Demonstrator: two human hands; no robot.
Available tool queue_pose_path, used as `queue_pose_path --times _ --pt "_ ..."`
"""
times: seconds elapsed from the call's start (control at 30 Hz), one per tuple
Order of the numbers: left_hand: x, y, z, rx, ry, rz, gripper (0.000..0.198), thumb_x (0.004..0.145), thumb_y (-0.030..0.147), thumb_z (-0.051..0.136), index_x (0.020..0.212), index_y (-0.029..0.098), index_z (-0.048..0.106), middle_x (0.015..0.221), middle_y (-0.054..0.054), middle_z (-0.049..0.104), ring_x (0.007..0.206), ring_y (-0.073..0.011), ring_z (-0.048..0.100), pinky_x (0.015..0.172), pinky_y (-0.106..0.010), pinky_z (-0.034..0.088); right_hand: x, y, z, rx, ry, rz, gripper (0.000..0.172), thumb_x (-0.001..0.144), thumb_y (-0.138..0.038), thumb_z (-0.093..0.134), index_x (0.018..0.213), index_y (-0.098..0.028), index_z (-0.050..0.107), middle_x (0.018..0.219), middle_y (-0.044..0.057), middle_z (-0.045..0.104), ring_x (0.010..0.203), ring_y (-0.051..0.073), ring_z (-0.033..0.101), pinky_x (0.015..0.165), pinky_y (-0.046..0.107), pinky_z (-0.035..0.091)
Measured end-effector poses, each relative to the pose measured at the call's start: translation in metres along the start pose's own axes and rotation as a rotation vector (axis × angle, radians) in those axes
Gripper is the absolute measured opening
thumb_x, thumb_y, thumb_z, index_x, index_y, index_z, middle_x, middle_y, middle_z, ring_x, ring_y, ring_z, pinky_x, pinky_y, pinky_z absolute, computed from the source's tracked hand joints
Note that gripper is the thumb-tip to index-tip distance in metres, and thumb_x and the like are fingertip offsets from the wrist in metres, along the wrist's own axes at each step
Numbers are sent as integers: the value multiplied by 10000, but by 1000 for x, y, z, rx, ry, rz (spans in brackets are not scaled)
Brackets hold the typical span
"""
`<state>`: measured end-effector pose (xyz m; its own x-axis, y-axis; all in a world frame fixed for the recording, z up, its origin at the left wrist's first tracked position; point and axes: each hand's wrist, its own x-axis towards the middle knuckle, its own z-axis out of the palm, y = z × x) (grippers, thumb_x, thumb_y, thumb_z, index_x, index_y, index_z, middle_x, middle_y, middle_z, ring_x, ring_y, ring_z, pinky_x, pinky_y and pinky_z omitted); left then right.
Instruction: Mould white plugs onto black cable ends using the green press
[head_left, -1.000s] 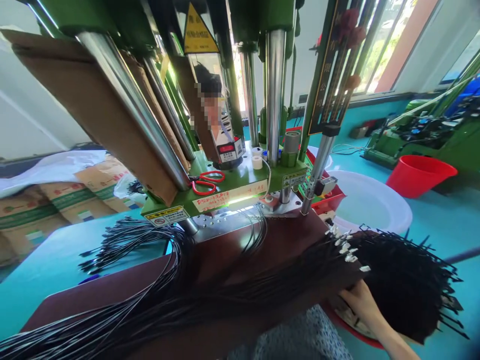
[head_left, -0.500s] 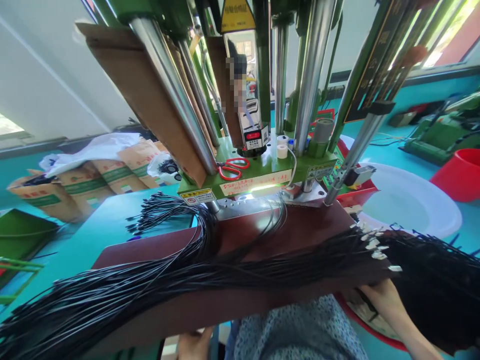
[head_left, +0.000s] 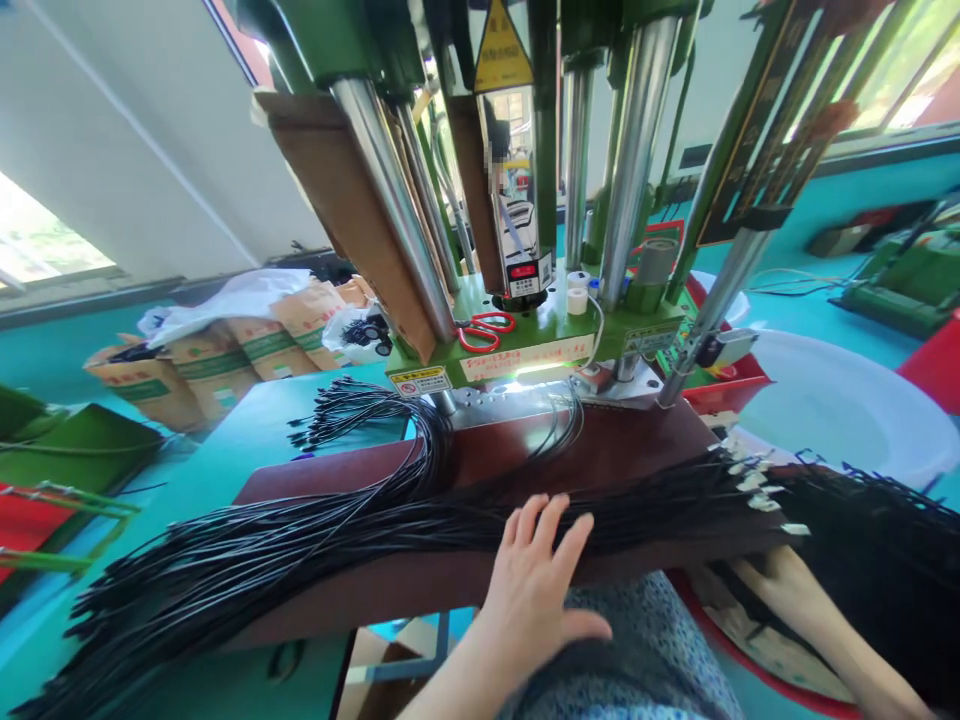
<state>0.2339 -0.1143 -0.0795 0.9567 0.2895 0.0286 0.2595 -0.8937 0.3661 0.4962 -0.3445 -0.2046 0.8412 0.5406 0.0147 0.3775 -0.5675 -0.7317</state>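
My left hand (head_left: 529, 575) reaches over the front edge of the brown board (head_left: 322, 600). Its fingers are spread, and the fingertips lie over or just above a long bundle of black cables (head_left: 300, 530); I cannot tell whether they touch. The bundle runs across the board, with white connectors (head_left: 754, 480) at its right end. At the board's right front edge is my right hand (head_left: 780, 580), its fingers hidden below the edge. A second bunch of cables (head_left: 360, 410) curves off towards the left. Some thin leads (head_left: 566, 415) go into the green press (head_left: 540, 335).
Red-handled scissors (head_left: 486, 332) lie on the press bed beside a cardboard sheet (head_left: 352, 220). A red-rimmed container (head_left: 739, 655) stands below right, near a heap of black cables (head_left: 877, 570). A large white tub (head_left: 847, 400) is behind. Paper sacks (head_left: 210, 365) stand back left.
My left hand has risen from below the board's front edge to over the cables, fingers spread. My right hand stays at the right edge. The whole view has shifted slightly.
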Motion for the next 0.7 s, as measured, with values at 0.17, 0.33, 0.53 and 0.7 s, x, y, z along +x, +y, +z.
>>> queue_pose_path --times 0.17,0.33,0.53,0.7 --pt "59 -3 11 144 -96 113 1162 363 689 670 1333 169 295 1301 -163 399 1144 -361 382 934 -523 339 -16 -2 -19 -197 -126 -142 481 694 -346 455 1085 -73 523 1132 192 559 1069 311 513 936 417 381" --pt "74 -6 0 190 -218 255 662 647 563 596 1155 156 475 1056 -103 547 979 -248 520 835 -362 437 -47 -27 -41 -154 -265 -115 606 731 -271 499 1311 -136 386 1308 116 455 1161 263 449 989 393 334" --pt "91 -8 -21 164 -222 220 243 875 273 352 966 191 562 881 -48 618 872 -161 585 784 -272 438 -65 -88 -52 51 -416 -244 462 769 -261 540 1231 -256 513 1171 54 580 1035 243 538 895 347 415" --pt "96 -8 -30 349 -10 135 240 878 202 324 890 175 562 860 -48 614 831 -168 575 690 -257 442 -59 -129 -28 568 -521 -228 260 819 -285 516 1046 -200 609 821 41 673 746 176 605 709 308 470"
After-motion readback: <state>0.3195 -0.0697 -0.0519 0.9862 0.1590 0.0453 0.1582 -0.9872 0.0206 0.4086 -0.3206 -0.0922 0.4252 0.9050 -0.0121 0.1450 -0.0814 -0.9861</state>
